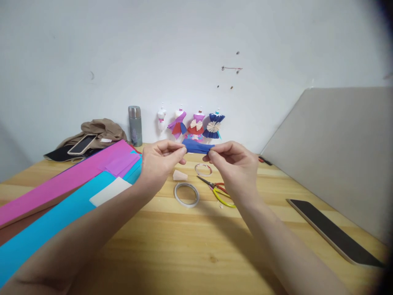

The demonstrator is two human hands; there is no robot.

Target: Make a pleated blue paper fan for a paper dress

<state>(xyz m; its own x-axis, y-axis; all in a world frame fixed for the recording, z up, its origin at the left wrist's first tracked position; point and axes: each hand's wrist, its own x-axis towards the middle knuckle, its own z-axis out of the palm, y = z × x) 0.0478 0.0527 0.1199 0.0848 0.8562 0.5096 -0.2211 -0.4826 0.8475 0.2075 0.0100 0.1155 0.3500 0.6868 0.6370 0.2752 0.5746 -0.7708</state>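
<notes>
Between both hands, raised above the table, a strip of dark blue crepe paper [198, 146] is stretched out sideways. My left hand [161, 159] pinches its left end between thumb and forefinger. At the right end, my right hand [235, 164] pinches it the same way. Below the strip lie a roll of white tape [186, 195], a thinner ring of tape [203, 169] and a small beige piece [180, 175]. Scissors [222, 194] with yellow and red handles rest beside my right wrist, partly hidden by it.
Pink paper [67, 180] and blue paper [61, 221] cover the table's left. Behind stand a thermos [135, 126] and several small dressed mannequins [196, 125]. A brown cloth [104, 131] and a phone [82, 144] sit back left. At right lie a dark tablet-like device [334, 231] and a grey panel [340, 155].
</notes>
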